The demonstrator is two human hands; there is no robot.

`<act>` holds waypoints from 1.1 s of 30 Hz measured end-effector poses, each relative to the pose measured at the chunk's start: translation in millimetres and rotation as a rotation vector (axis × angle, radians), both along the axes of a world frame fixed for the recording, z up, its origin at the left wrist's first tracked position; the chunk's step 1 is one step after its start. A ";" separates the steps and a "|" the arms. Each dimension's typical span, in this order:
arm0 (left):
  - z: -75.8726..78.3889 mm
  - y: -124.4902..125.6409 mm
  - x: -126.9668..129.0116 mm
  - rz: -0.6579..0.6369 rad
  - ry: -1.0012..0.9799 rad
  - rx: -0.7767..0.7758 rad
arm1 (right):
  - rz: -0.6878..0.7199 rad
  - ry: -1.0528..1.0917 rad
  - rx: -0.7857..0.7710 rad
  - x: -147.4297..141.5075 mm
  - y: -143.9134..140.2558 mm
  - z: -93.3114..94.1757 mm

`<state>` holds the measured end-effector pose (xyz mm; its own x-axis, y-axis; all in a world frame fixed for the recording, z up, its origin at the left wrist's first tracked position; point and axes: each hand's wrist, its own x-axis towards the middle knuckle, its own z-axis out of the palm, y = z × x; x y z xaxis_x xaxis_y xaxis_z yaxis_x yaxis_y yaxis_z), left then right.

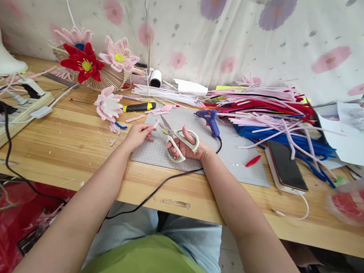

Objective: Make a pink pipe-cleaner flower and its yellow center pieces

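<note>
From my green lap up, I see my right hand point(190, 148) gripping the scissors point(178, 139), blades aimed left at the pink strip point(155, 124) pinched in my left hand point(138, 135) over the surface point(72, 146).

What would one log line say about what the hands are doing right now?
left hand: pinching pink strip | right hand: gripping scissors, blades open toward strip | under: grey mat | nearby: glue gun, pink flower
</note>
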<state>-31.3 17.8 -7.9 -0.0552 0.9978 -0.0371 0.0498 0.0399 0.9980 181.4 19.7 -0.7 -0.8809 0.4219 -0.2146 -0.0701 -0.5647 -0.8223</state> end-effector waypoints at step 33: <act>17.0 -7.5 -5.6 -0.016 -0.278 -0.186 | -0.724 -1.539 1.254 14.0 5.9 15.4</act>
<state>-36.9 10.3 9.1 -0.0022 0.9732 -0.2299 -0.2217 0.2237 0.9491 195.4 25.6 14.6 0.0317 0.9851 0.1691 0.9696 0.0108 -0.2444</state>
